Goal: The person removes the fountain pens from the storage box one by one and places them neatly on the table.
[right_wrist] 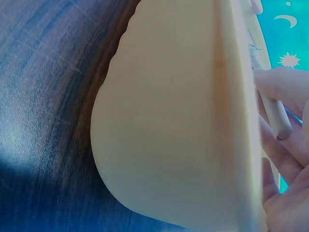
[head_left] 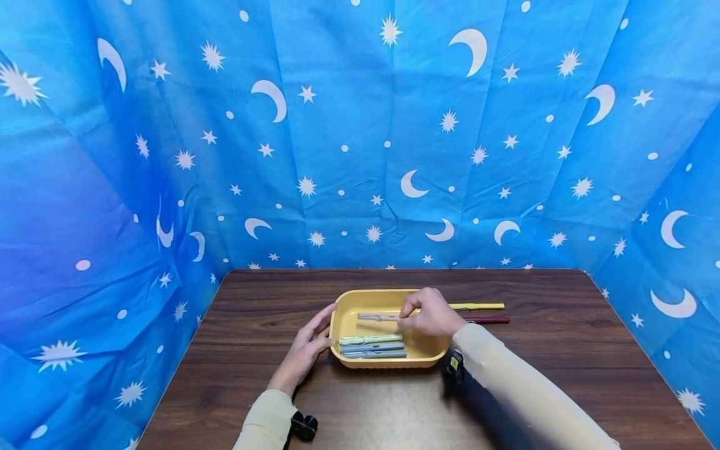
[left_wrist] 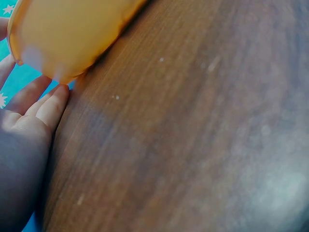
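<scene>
A shallow yellow plastic bin [head_left: 388, 294] sits on the table. My right hand [head_left: 430, 312] is over its right part and pinches a pale pinkish pen [head_left: 377, 317] between thumb and fingers. The pen lies nearly level over the bin's inside, and its end [right_wrist: 277, 118] shows among the fingers in the right wrist view. At the bin's left end, my left hand [head_left: 306, 347] touches the outer wall with extended fingers. Inside, along the near wall, lie a light green pen [head_left: 371, 340] and blue-grey pens [head_left: 374, 354] side by side.
To the right of the bin, a yellow pen [head_left: 486, 306] and a dark red pen [head_left: 495, 320] lie on the brown wooden table [head_left: 253, 325], partly hidden by the right hand. A blue curtain [head_left: 360, 156] with moons and stars hangs behind and at both sides.
</scene>
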Demonstrator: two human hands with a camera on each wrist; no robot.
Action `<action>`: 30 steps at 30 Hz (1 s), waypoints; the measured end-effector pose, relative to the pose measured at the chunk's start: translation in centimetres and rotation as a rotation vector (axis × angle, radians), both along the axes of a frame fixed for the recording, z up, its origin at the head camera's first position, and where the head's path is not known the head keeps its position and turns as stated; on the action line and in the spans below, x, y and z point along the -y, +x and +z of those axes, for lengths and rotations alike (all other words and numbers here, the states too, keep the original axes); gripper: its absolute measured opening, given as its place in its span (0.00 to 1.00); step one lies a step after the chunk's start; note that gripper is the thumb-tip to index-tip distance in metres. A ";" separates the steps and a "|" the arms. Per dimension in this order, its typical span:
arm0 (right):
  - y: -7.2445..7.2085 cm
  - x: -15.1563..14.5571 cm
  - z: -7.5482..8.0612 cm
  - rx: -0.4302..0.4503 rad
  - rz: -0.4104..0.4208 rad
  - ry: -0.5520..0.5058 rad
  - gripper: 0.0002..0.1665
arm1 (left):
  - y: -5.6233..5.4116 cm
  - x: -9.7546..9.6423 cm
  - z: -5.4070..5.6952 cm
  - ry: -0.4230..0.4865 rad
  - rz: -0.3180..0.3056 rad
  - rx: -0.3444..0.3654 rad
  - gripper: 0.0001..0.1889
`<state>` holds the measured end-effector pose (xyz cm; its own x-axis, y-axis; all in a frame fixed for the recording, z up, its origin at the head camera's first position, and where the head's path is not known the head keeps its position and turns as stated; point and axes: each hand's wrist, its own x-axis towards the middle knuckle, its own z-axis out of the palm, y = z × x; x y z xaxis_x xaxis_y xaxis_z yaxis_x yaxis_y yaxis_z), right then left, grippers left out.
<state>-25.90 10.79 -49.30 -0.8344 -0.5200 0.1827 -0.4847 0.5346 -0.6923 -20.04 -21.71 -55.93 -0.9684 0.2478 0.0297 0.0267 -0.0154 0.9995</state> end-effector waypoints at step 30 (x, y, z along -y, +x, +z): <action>1.9 -4.2 1.8 0.044 -0.085 -0.126 0.09 | 0.0 0.0 -0.1 0.025 -0.015 -0.010 0.40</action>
